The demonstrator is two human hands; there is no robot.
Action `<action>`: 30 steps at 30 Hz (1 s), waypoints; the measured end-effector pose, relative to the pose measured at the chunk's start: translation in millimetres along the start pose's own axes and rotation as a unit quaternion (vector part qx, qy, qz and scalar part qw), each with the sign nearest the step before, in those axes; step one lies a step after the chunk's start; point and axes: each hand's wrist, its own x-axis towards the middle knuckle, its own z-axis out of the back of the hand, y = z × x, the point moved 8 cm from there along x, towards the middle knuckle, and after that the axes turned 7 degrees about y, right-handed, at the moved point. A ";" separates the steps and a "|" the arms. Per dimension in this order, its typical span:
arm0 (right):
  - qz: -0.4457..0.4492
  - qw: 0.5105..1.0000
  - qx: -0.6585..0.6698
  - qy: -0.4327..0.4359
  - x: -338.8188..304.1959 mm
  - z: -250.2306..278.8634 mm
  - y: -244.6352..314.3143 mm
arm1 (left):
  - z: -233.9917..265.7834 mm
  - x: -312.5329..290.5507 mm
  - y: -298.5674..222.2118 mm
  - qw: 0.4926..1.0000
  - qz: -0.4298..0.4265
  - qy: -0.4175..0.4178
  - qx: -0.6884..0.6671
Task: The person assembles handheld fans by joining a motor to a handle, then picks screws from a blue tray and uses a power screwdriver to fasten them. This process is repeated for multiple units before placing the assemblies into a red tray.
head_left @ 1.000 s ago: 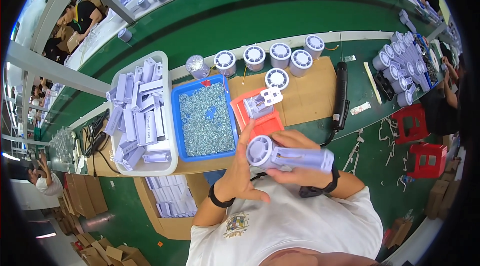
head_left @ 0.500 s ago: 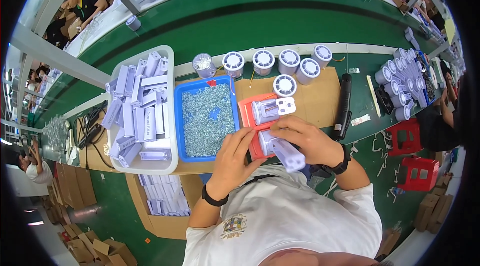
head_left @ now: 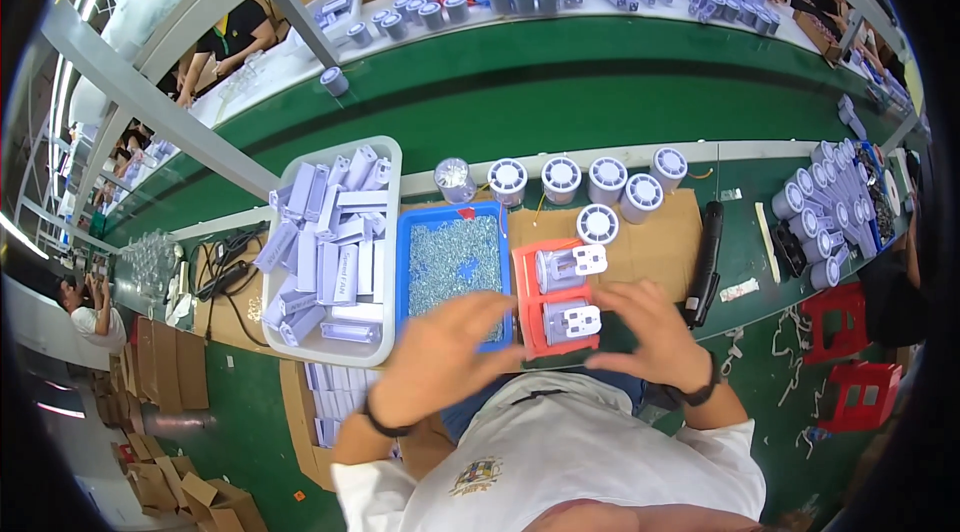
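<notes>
A red fixture (head_left: 531, 340) lies near the front edge of the bench and holds two pale lavender fan housings, one behind the other. The far housing (head_left: 560, 272) and the near housing (head_left: 556, 324) both lie on their sides, their white slotted end faces pointing right. My left hand (head_left: 440, 357), slightly blurred, hovers at the fixture's left over the near edge of a blue tray (head_left: 404, 277) of small shiny metal pieces. It is open and empty. On the fixture's right my right hand (head_left: 660, 337) is open too, thumb and fingers apart.
A white bin (head_left: 392, 172) of lavender handles stands left of the tray. Several round fan heads (head_left: 597, 224) stand behind the fixture on cardboard. A black electric screwdriver (head_left: 706, 267) lies to the right, with a pile of fan parts (head_left: 822, 197) beyond. Red stools (head_left: 838, 322) stand on the floor.
Both hands have let go of the near housing and drawn apart to either side. Its handle end, tilted toward me before, now lies level in the fixture. The view has shifted.
</notes>
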 end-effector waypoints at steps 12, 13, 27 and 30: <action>-0.283 0.830 -0.155 -0.454 -164.7 74.8 -122.3 | 222.5 229.5 462.4 0.884 0.303 -0.047 0.353; -0.287 0.818 -0.172 -0.468 -169.3 62.5 -121.9 | 202.9 237.0 491.0 0.899 0.320 -0.048 0.295; -0.318 0.793 -0.171 -0.491 -175.0 37.0 -132.2 | 138.3 243.9 628.8 0.895 0.302 -0.006 0.329; -0.312 0.801 -0.166 -0.483 -173.6 39.8 -132.3 | 138.7 282.4 531.9 0.953 0.168 0.041 0.250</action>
